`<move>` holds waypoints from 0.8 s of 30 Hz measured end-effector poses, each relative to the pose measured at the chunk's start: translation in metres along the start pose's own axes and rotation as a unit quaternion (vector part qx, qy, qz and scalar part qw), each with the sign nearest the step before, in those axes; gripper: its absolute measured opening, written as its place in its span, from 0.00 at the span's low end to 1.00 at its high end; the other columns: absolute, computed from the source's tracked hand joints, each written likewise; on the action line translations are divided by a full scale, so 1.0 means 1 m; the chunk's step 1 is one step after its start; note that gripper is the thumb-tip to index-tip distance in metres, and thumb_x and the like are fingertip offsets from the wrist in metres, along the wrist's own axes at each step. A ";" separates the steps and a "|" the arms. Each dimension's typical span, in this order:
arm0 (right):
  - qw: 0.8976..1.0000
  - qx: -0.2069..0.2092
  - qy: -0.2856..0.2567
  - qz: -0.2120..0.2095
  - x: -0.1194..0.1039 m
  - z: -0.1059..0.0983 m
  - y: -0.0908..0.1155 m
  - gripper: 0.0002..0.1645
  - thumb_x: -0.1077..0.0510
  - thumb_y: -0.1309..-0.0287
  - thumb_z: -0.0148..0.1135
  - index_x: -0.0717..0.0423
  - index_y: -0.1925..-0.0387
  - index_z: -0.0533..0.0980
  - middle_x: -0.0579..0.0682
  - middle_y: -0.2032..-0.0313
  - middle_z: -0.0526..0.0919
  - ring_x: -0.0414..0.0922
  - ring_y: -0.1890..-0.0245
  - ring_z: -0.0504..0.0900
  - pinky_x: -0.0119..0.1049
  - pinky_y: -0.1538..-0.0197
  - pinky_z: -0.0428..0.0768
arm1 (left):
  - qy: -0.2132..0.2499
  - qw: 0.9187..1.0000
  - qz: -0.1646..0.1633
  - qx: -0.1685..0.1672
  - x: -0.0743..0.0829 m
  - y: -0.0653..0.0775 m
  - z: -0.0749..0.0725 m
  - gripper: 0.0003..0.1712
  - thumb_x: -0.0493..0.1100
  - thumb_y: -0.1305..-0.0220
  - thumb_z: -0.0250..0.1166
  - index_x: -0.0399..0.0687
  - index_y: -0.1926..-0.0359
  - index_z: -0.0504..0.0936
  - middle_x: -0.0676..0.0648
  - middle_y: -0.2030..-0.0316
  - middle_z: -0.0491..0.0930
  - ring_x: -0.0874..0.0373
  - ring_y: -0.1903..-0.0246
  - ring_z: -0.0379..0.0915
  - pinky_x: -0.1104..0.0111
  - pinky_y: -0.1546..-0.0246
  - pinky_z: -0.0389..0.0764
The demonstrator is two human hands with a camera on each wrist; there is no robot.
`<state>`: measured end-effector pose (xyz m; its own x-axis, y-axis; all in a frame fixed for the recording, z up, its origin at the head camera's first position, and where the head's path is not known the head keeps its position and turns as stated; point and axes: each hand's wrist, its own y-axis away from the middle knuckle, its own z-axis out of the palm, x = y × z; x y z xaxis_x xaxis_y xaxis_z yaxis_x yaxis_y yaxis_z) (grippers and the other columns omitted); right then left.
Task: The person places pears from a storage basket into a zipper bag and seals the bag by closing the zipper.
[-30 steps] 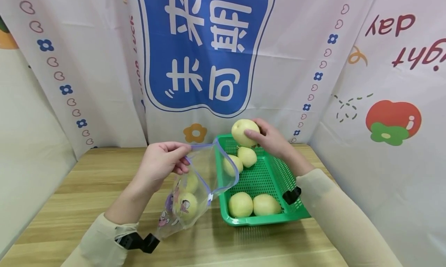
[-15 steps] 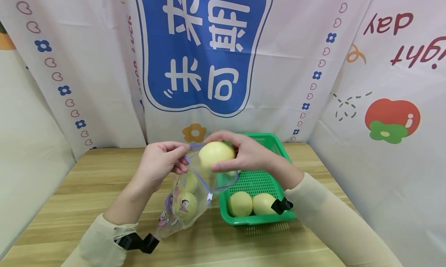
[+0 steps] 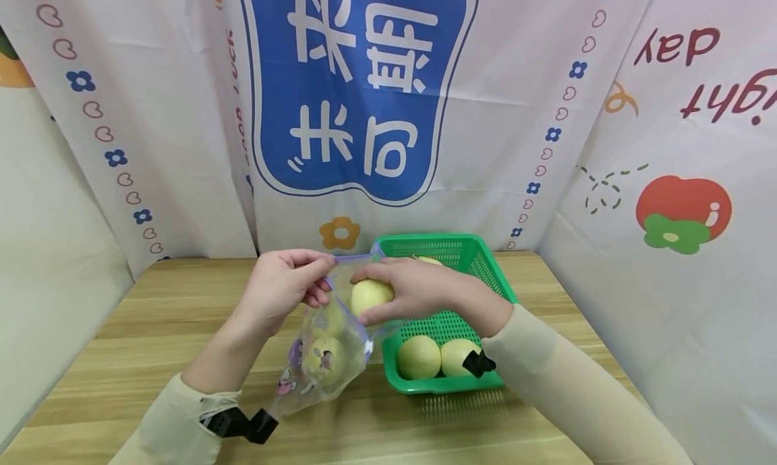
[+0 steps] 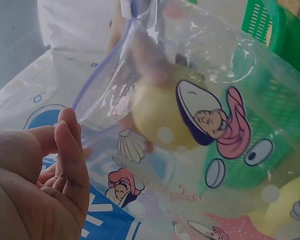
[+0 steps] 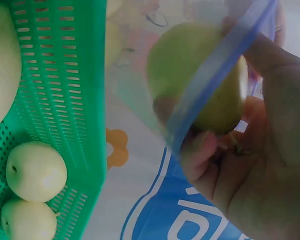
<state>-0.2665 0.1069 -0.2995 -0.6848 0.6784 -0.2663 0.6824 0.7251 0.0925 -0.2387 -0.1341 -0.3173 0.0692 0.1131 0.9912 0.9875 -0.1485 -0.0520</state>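
My left hand (image 3: 280, 286) pinches the purple-edged mouth of a clear zip bag (image 3: 293, 394) with cartoon prints. Pale yellow pears (image 3: 324, 362) sit low inside the bag. My right hand (image 3: 421, 286) holds another yellow pear (image 3: 371, 297) at the bag's open mouth. In the right wrist view, the purple zip strip (image 5: 217, 75) crosses in front of this pear (image 5: 180, 60), and the fingers curl round it. Through the printed film in the left wrist view, the same pear (image 4: 160, 117) shows with fingertips on it. A white slider (image 3: 368, 347) hangs on the zip.
Right of the bag stands a green plastic basket (image 3: 446, 385), its left rim close against the bag. Two pears (image 3: 420, 357) lie at its near end; more (image 5: 36, 171) lie at the far end, partly hidden by my right arm. A printed cloth (image 3: 485, 148) hangs behind the wooden table (image 3: 182, 303).
My right hand has carried the pear from above the basket's far end leftward and down into the bag's mouth. The left hand keeps its pinch on the bag's edge, nearly still.
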 end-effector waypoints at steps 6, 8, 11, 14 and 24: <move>0.997 0.000 0.072 -0.008 -0.002 0.009 -0.002 0.40 0.32 0.41 0.67 0.35 0.30 0.68 0.45 0.43 0.75 0.39 0.61 0.78 0.31 0.63 0.79 | 0.005 1.000 0.004 0.000 0.000 0.000 0.001 0.21 0.46 0.31 0.68 0.29 0.51 0.84 0.48 0.78 0.84 0.61 0.80 0.82 0.69 0.75 0.86; 0.997 0.012 0.074 -0.019 -0.004 0.011 -0.002 0.42 0.31 0.41 0.66 0.35 0.29 0.67 0.45 0.41 0.75 0.39 0.60 0.78 0.31 0.62 0.79 | 0.007 1.000 0.004 0.001 -0.001 0.000 0.001 0.22 0.46 0.31 0.68 0.28 0.50 0.83 0.48 0.78 0.83 0.61 0.81 0.82 0.69 0.75 0.86; 0.997 0.029 0.061 -0.034 -0.004 0.011 -0.002 0.43 0.31 0.40 0.65 0.37 0.27 0.65 0.44 0.40 0.74 0.39 0.59 0.78 0.30 0.62 0.79 | 0.008 1.000 0.004 0.003 -0.002 0.000 0.001 0.23 0.46 0.31 0.68 0.27 0.49 0.82 0.48 0.78 0.83 0.61 0.81 0.82 0.70 0.76 0.86; 0.997 0.032 0.051 -0.045 -0.003 0.011 -0.002 0.43 0.32 0.39 0.65 0.37 0.27 0.65 0.44 0.39 0.74 0.39 0.57 0.78 0.30 0.60 0.80 | 0.009 1.000 0.004 0.006 -0.003 -0.001 0.000 0.24 0.47 0.31 0.68 0.27 0.49 0.82 0.48 0.78 0.84 0.61 0.81 0.81 0.70 0.76 0.86; 0.997 0.009 0.047 -0.055 0.002 0.008 -0.001 0.32 0.39 0.34 0.65 0.43 0.33 0.73 0.42 0.42 0.78 0.34 0.62 0.79 0.27 0.58 0.81 | 0.009 1.000 0.007 0.007 -0.003 -0.001 -0.002 0.23 0.46 0.31 0.68 0.27 0.49 0.82 0.48 0.78 0.84 0.61 0.81 0.82 0.69 0.76 0.86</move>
<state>-0.2668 0.1066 -0.3083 -0.7763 0.6033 -0.1830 0.6053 0.7944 0.0510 -0.2403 -0.1361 -0.3202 0.0804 0.0936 0.9924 0.9885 -0.1356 -0.0673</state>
